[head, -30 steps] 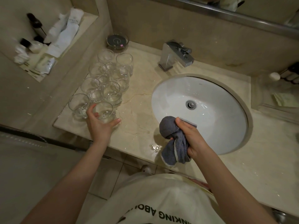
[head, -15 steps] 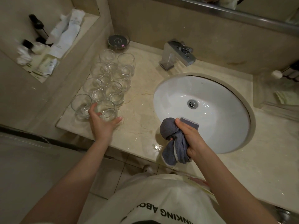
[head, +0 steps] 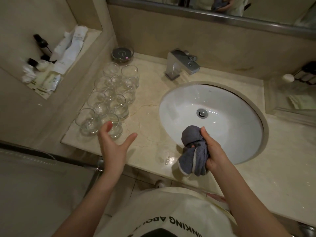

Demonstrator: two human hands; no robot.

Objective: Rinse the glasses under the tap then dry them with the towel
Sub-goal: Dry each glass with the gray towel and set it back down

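A: From the head view, where do the glasses (head: 109, 98) stand?
B: Clustered upright along the left end of the marble counter (head: 150, 117), running from its front left corner back toward a small dark dish (head: 122, 54) at the wall.
A: And the hands?
B: The left hand (head: 113, 144) hovers spread and released just in front of the nearest glass (head: 112, 124), gripping nothing. The right hand (head: 212, 151) is clenched round a bunched grey towel (head: 193, 147) over the front rim of the white sink (head: 222, 103). The tap (head: 181, 65) stands behind the basin, at the counter's back edge
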